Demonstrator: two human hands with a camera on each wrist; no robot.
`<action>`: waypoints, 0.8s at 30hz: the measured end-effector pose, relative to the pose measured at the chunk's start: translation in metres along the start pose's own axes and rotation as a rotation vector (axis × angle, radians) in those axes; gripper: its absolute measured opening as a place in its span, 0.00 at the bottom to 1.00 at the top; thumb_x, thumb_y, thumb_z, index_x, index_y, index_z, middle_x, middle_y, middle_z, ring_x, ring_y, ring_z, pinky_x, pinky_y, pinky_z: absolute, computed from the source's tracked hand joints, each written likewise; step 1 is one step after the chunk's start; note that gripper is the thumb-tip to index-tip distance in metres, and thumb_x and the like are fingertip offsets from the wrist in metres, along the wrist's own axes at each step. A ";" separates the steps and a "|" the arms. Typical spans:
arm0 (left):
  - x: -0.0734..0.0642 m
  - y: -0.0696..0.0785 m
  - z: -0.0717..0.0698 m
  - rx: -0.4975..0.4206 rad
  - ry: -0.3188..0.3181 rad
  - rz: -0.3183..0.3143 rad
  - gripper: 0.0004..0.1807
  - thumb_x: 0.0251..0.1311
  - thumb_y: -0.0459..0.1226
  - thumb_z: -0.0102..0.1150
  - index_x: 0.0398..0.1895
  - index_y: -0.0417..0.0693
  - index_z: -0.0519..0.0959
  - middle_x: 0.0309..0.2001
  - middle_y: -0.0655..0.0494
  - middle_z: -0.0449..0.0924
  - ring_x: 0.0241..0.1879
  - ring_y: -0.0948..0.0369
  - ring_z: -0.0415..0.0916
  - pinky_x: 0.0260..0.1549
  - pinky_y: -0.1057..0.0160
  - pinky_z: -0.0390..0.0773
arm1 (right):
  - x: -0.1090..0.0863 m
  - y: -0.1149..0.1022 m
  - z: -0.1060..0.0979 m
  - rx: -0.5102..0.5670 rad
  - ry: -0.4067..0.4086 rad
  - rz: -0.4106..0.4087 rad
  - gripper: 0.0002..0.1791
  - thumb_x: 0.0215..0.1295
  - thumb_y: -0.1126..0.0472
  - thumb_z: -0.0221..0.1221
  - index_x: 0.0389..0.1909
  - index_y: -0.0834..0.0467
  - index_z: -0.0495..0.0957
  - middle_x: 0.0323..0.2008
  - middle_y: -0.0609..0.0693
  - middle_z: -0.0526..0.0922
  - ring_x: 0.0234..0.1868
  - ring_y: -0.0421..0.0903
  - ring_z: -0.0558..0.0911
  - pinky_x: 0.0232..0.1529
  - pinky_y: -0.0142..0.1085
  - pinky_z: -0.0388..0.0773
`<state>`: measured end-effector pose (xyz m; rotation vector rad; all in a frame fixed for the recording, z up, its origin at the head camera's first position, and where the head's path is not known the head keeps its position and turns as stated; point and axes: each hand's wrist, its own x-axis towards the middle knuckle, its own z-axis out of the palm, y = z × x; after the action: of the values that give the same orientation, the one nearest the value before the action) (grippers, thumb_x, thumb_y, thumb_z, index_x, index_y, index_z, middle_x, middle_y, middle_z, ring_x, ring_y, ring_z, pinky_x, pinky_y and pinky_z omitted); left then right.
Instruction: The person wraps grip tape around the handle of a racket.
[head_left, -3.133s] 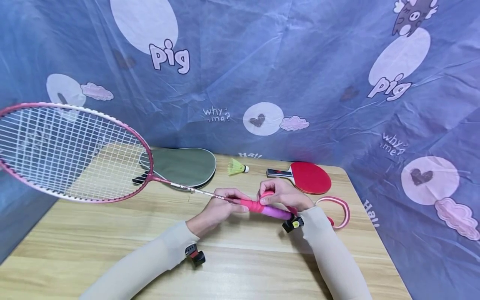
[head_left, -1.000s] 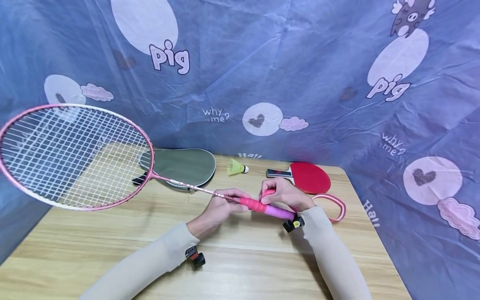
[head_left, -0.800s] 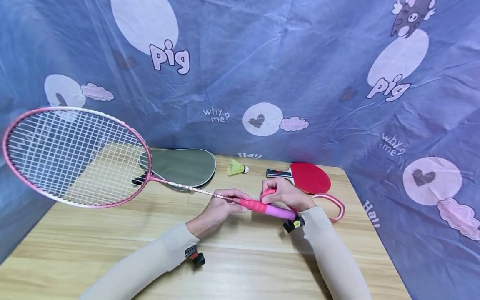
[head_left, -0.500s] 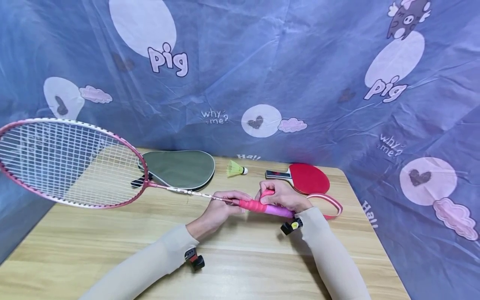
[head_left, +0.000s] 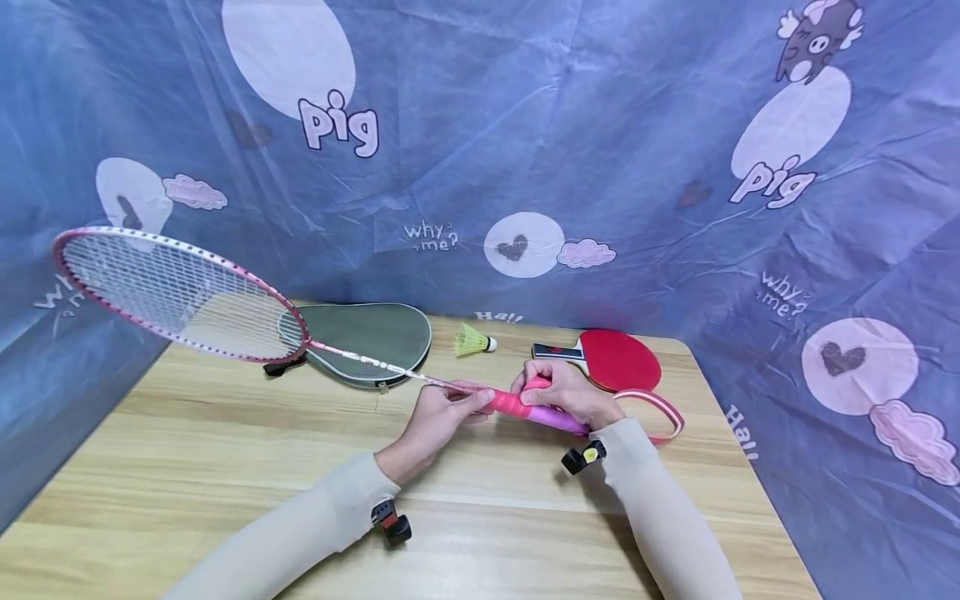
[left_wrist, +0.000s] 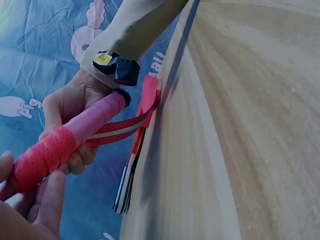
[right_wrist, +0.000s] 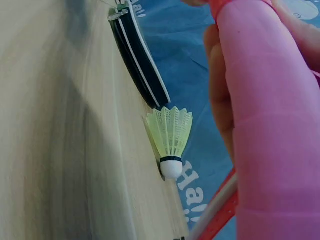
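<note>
A badminton racket (head_left: 360,358) is held above the table, its head to the left and handle to the right. My left hand (head_left: 435,421) grips it where shaft meets handle, thumb on top. Red grip tape (head_left: 510,404) is wound round the upper handle; pink-purple underwrap (right_wrist: 272,125) shows on the lower part. With thumb and fingers, my right hand (head_left: 566,392) pinches the tape at the edge of the wound part. From that hand the loose tape, red with a pale stripe, hangs in a loop (head_left: 678,417) to the right, down to the table in the left wrist view.
At the back of the wooden table (head_left: 300,483) lie a green zip case (head_left: 367,333), a yellow shuttlecock (head_left: 471,339) and a red table tennis bat (head_left: 622,360). Blue printed cloth (head_left: 450,167) hangs behind and at the sides.
The racket has rolled about its length, so its head now shows narrower and further right. My left thumb has moved onto the handle top. The loose tape loop has shifted slightly left.
</note>
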<state>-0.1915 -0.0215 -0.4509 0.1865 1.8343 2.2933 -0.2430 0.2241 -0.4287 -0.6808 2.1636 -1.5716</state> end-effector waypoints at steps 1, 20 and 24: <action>0.000 -0.001 0.000 0.029 0.014 0.010 0.17 0.61 0.38 0.70 0.47 0.32 0.84 0.41 0.41 0.90 0.34 0.62 0.89 0.44 0.57 0.88 | 0.000 0.000 0.002 -0.023 0.025 0.013 0.10 0.60 0.65 0.66 0.29 0.64 0.74 0.38 0.46 0.90 0.43 0.41 0.82 0.40 0.28 0.76; 0.000 0.007 -0.003 0.094 0.044 -0.005 0.14 0.62 0.30 0.63 0.49 0.30 0.81 0.45 0.37 0.86 0.36 0.62 0.86 0.44 0.63 0.88 | 0.003 -0.009 0.023 -0.031 0.081 0.057 0.11 0.61 0.61 0.69 0.29 0.63 0.77 0.40 0.51 0.89 0.44 0.45 0.83 0.42 0.30 0.76; -0.003 0.008 -0.001 0.086 0.024 -0.027 0.16 0.62 0.30 0.62 0.52 0.32 0.80 0.50 0.38 0.84 0.40 0.62 0.85 0.50 0.62 0.86 | 0.003 -0.006 0.021 0.026 0.047 0.041 0.11 0.61 0.64 0.68 0.29 0.65 0.76 0.38 0.49 0.89 0.42 0.44 0.84 0.44 0.31 0.77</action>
<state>-0.1889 -0.0246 -0.4434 0.1468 1.9372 2.2096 -0.2324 0.2045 -0.4289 -0.5938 2.1729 -1.6069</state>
